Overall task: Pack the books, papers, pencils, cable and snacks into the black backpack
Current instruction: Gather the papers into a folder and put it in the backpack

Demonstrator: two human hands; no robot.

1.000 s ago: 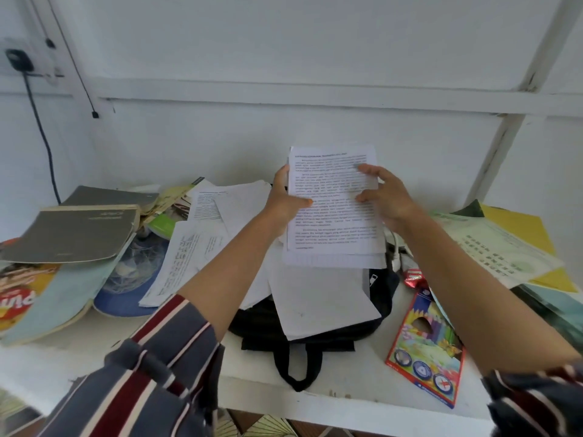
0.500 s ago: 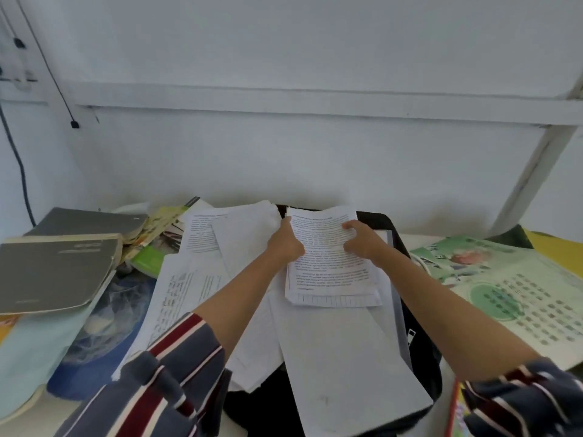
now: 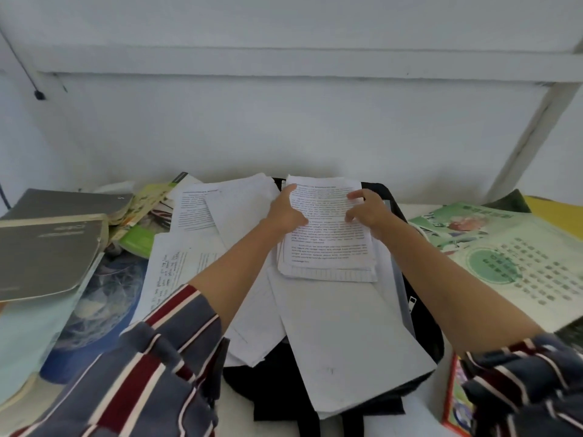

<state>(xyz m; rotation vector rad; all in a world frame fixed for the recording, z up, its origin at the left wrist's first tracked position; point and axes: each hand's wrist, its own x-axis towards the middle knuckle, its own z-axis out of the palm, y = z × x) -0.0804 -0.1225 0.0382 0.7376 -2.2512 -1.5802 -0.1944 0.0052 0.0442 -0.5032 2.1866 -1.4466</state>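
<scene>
The black backpack (image 3: 422, 329) lies flat on the white table, mostly covered by loose white sheets (image 3: 344, 335). On top of them lies a stack of printed papers (image 3: 328, 247). My left hand (image 3: 285, 209) holds the stack's left edge, thumb on the page. My right hand (image 3: 367, 209) rests on its right side with fingers spread over the text. More papers (image 3: 186, 260) fan out to the left. A box of coloured pencils (image 3: 456, 395) shows at the lower right, partly behind my sleeve.
Grey books (image 3: 47, 247) are piled at the left over a blue globe-cover book (image 3: 101, 304) and a green book (image 3: 140, 239). A green printed chart (image 3: 511, 263) and a yellow folder (image 3: 558, 216) lie at the right. The white wall stands close behind.
The paper stack has come down from in front of the wall onto the sheets over the backpack. Both hands followed it and now lie on it.
</scene>
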